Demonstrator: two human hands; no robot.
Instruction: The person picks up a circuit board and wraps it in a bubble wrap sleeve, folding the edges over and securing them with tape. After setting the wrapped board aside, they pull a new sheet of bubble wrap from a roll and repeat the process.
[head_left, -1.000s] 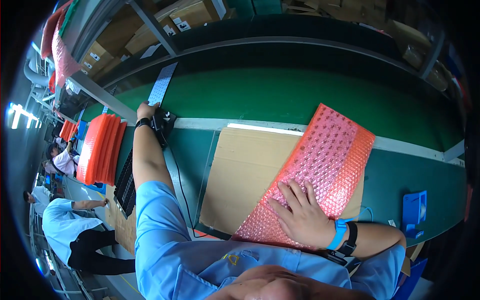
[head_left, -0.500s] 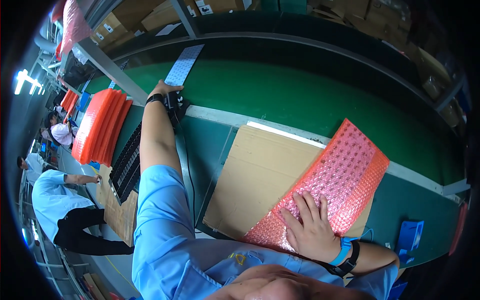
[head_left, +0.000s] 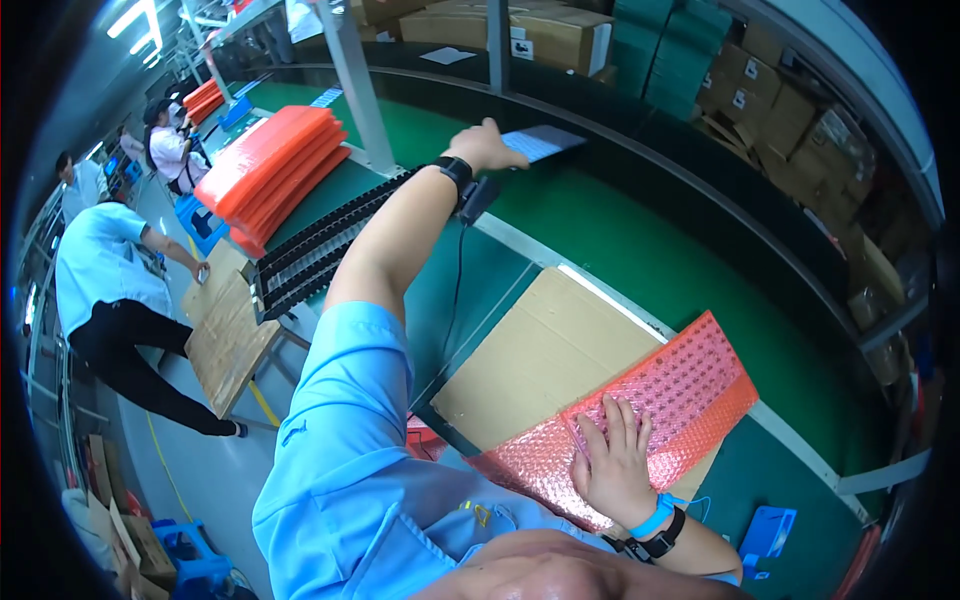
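My left hand [head_left: 487, 148] reaches out over the green conveyor belt and grips the near end of a thin, pale blue-white panel [head_left: 548, 143]. Small marks dot the panel's face. Under my right hand [head_left: 617, 468], which lies flat with fingers spread, is a pink bubble-wrap bag [head_left: 685, 385]. Rows of dark spots show through the bag, as of a dotted panel inside it. The bag rests slanted over a brown cardboard sheet [head_left: 535, 350] on the green bench.
A stack of orange-red bubble-wrap bags [head_left: 275, 170] lies at the left beside a black slotted rack [head_left: 325, 250]. A metal post [head_left: 355, 90] stands at the belt's edge. A blue holder [head_left: 768, 530] sits at right. A co-worker [head_left: 110, 270] leans over a wooden table [head_left: 235, 335].
My view has swung left. My left hand has taken the panel's end and the panel is tilted more to the right. My right hand stays on the bag.
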